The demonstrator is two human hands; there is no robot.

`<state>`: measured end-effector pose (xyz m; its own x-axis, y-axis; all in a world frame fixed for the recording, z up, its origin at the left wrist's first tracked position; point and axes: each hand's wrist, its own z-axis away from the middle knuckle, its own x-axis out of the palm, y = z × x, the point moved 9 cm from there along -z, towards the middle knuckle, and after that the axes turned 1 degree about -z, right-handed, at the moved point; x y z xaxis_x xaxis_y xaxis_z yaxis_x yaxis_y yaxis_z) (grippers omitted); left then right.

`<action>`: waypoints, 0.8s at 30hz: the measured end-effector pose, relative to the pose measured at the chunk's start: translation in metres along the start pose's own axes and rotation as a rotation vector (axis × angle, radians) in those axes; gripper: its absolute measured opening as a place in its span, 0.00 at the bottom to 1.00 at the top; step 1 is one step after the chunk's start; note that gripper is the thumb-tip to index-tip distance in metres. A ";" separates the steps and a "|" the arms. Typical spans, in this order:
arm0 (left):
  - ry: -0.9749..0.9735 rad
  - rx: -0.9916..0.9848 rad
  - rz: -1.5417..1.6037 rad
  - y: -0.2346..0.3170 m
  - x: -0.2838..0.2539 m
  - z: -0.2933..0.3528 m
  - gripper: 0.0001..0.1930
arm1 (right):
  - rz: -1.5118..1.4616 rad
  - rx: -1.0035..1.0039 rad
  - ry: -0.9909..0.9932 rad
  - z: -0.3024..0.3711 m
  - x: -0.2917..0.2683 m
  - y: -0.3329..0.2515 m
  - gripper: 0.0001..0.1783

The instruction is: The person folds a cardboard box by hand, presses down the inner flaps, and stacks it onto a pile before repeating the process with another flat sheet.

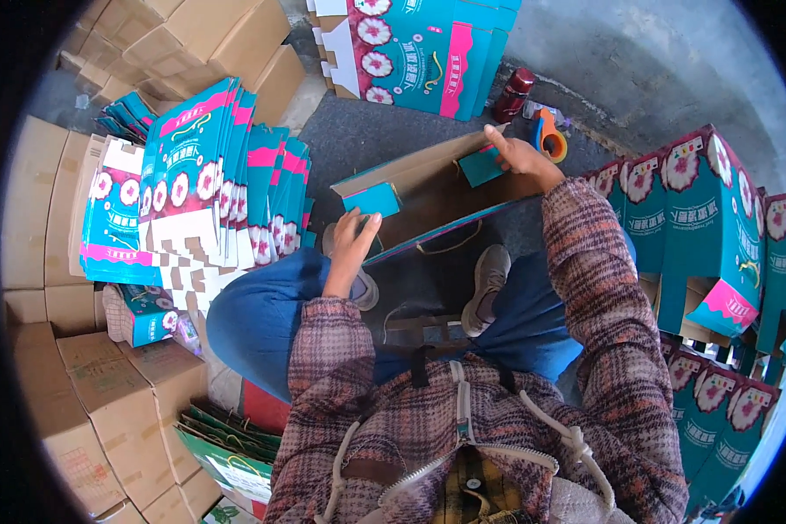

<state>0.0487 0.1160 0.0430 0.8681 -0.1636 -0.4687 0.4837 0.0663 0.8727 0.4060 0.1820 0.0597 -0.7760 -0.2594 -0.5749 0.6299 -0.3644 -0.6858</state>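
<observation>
An opened-out cardboard gift box (428,210), brown inside and teal outside, stands between my feet. Teal flaps fold in at both of its ends, and a thin cord handle loops from the near side. At the near left corner, beside the left flap (371,200), my left hand (352,246) has its fingers closed on the box edge. My right hand (526,157) grips the far right corner, thumb up along the top edge, next to the right flap (480,166). The box's underside is hidden.
Flat printed box blanks (183,175) are stacked at left, with more (410,57) against the back wall. Brown cartons (105,393) line the left side. Assembled teal boxes (690,227) stand at right. A dark red bottle (513,94) and an orange tape dispenser (550,140) sit beyond my right hand.
</observation>
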 end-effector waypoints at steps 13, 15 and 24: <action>0.001 0.018 -0.024 -0.008 0.000 0.003 0.32 | -0.268 0.188 -0.094 -0.004 0.001 0.021 0.60; 0.011 0.031 0.033 -0.006 -0.001 0.003 0.29 | -0.257 0.170 -0.098 -0.003 0.000 0.019 0.58; 0.191 0.027 0.150 -0.004 -0.021 0.015 0.22 | -0.013 0.020 -0.103 -0.015 -0.008 0.028 0.55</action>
<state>0.0267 0.1049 0.0509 0.9365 0.0355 -0.3490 0.3472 0.0488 0.9365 0.4306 0.1871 0.0382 -0.7841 -0.3446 -0.5162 0.6196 -0.3864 -0.6832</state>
